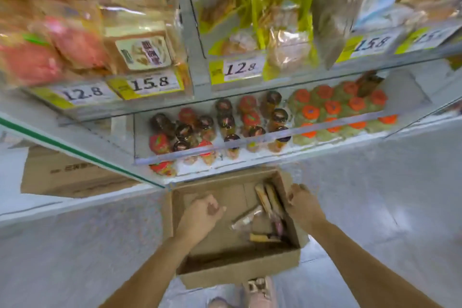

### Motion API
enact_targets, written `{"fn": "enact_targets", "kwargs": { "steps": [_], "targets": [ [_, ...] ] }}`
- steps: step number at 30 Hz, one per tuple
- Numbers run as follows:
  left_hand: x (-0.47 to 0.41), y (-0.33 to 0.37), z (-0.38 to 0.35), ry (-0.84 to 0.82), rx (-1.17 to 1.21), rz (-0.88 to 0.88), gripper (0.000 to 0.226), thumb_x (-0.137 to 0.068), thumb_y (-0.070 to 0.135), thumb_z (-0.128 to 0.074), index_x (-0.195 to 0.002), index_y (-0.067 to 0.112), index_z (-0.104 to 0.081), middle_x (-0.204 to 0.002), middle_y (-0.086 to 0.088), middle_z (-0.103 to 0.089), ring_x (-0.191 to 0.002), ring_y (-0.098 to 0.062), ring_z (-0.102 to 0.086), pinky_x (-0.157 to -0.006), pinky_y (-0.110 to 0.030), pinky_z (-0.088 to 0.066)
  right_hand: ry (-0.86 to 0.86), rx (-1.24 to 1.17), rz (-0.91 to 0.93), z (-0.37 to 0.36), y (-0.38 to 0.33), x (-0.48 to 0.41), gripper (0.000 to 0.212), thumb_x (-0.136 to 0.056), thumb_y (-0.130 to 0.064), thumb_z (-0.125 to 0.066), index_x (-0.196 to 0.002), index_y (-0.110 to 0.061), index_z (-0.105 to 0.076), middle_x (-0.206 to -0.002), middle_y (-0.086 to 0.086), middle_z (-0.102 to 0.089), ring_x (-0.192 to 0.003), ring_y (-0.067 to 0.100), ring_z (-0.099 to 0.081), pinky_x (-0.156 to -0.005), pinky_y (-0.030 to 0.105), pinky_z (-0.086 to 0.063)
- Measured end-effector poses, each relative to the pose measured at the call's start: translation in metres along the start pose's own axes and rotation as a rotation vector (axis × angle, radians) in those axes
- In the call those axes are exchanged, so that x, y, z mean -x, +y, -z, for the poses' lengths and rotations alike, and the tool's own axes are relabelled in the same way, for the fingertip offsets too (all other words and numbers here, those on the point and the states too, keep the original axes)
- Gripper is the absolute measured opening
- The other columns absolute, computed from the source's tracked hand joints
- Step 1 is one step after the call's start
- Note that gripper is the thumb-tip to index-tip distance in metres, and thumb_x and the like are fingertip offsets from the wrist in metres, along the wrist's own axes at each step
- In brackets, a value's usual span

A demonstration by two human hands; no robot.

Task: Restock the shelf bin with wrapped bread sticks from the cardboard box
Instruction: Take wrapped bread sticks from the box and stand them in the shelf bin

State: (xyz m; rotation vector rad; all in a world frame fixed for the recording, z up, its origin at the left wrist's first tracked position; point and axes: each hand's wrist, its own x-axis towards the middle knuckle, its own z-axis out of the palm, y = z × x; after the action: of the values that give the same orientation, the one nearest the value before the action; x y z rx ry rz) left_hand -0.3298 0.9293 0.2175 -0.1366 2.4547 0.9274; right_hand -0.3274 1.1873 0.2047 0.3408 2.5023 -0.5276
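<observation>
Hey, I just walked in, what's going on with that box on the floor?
A person stands over an open cardboard box on the floor by the shelves. A few wrapped bread sticks lie along its right side. The left hand hovers inside, fingers curled, holding nothing. The right hand is at the right wall beside the sticks; whether it grips one is hidden.

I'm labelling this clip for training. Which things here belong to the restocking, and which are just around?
Job: cardboard box, wrapped bread sticks, left hand, right hand.
Just around: jars, flattened carton, price tags.
</observation>
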Motion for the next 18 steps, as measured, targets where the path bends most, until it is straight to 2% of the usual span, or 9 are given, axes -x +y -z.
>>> {"fn": "enact_targets", "kwargs": {
  "steps": [2, 4, 5, 7, 8, 10, 14, 17, 18],
  "targets": [
    [-0.029, -0.027, -0.038, -0.042, -0.028, 0.061, 0.032, -0.084, 0.037, -0.065, -0.065, 0.036, -0.04, -0.066, 0.017, -0.048, -0.077, -0.011, -0.051, -0.065, -0.021, -0.031, -0.072, -0.007, -0.012, -0.036, 0.018, -0.029, 0.02, -0.084, -0.006, -0.056, -0.089, -0.022, -0.044, -0.097, 0.005, -0.048, -0.109, 0.029, -0.053, -0.083, 0.029, -0.04],
    [-0.056, -0.051, -0.072, -0.107, -0.031, 0.095, 0.018, -0.082, 0.035, -0.068, -0.077, 0.032, -0.051, -0.083, 0.011, -0.053, -0.089, -0.014, -0.054, -0.072, -0.02, -0.036, -0.129, -0.023, -0.053, -0.074, 0.035, -0.059, 0.034, -0.083, -0.017, -0.059, -0.115, -0.014, -0.046, -0.111, 0.009, -0.055, -0.113, 0.029, -0.054, -0.092, 0.031, -0.043],
    [-0.071, -0.066, -0.09, -0.134, -0.038, 0.113, 0.018, -0.08, 0.034, -0.07, -0.091, 0.028, -0.058, -0.096, 0.006, -0.054, -0.096, -0.017, -0.056, -0.079, -0.022, -0.041, -0.148, -0.066, -0.076, -0.089, 0.04, -0.073, 0.045, -0.082, -0.025, -0.061, -0.122, -0.014, -0.044, -0.116, 0.008, -0.055, -0.112, 0.03, -0.055, -0.092, 0.034, -0.045],
    [-0.098, -0.096, -0.126, -0.205, -0.058, 0.141, 0.043, -0.078, 0.032, -0.073, -0.116, 0.02, -0.057, -0.115, -0.001, -0.053, -0.102, -0.02, -0.058, -0.091, -0.028, -0.046, -0.189, -0.068, -0.077, -0.126, 0.052, -0.103, 0.065, -0.083, -0.035, -0.06, -0.14, -0.016, -0.034, -0.132, 0.01, -0.05, -0.117, 0.03, -0.053, -0.097, 0.037, -0.044],
    [-0.112, -0.11, -0.143, -0.231, -0.06, 0.153, 0.05, -0.078, 0.029, -0.074, -0.123, 0.018, -0.054, -0.12, -0.004, -0.054, -0.101, -0.022, -0.059, -0.091, -0.031, -0.048, -0.208, -0.047, -0.054, -0.143, 0.056, -0.118, 0.07, -0.087, -0.031, -0.056, -0.147, -0.016, -0.024, -0.144, 0.012, -0.041, -0.125, 0.03, -0.047, -0.102, 0.035, -0.041],
    [-0.138, -0.133, -0.176, -0.264, -0.071, 0.174, 0.06, -0.079, 0.023, -0.074, -0.132, 0.017, -0.047, -0.126, -0.009, -0.052, -0.103, -0.024, -0.057, -0.092, -0.034, -0.049, -0.235, -0.038, 0.006, -0.177, 0.063, -0.147, 0.072, -0.091, -0.015, -0.05, -0.151, -0.018, -0.01, -0.155, 0.012, -0.022, -0.132, 0.028, -0.04, -0.105, 0.03, -0.034],
    [-0.183, -0.169, -0.24, -0.322, -0.11, 0.173, 0.066, -0.081, 0.019, -0.07, -0.139, 0.019, -0.04, -0.138, -0.004, -0.043, -0.123, -0.02, -0.046, -0.099, -0.024, -0.039, -0.252, -0.064, 0.025, -0.244, 0.084, -0.198, 0.082, -0.092, -0.006, -0.047, -0.151, -0.034, 0.001, -0.156, 0.01, -0.019, -0.115, 0.028, -0.053, -0.091, 0.032, -0.044],
    [-0.202, -0.187, -0.284, -0.344, -0.136, 0.15, 0.06, -0.081, 0.028, -0.069, -0.135, 0.024, -0.043, -0.135, 0.0, -0.047, -0.119, -0.018, -0.05, -0.097, -0.028, -0.043, -0.312, 0.004, -0.024, -0.284, 0.097, -0.223, 0.086, -0.091, -0.001, -0.045, -0.149, -0.042, 0.004, -0.16, 0.002, 0.004, -0.136, 0.032, -0.034, -0.105, 0.047, -0.039],
    [-0.206, -0.192, -0.297, -0.358, -0.152, 0.152, 0.057, -0.082, 0.028, -0.067, -0.134, 0.024, -0.043, -0.132, 0.0, -0.049, -0.116, -0.019, -0.052, -0.096, -0.03, -0.045, -0.331, 0.036, -0.025, -0.295, 0.101, -0.229, 0.086, -0.091, 0.001, -0.044, -0.149, -0.043, 0.003, -0.159, 0.002, 0.012, -0.141, 0.031, -0.026, -0.108, 0.048, -0.036]
  ]
}}
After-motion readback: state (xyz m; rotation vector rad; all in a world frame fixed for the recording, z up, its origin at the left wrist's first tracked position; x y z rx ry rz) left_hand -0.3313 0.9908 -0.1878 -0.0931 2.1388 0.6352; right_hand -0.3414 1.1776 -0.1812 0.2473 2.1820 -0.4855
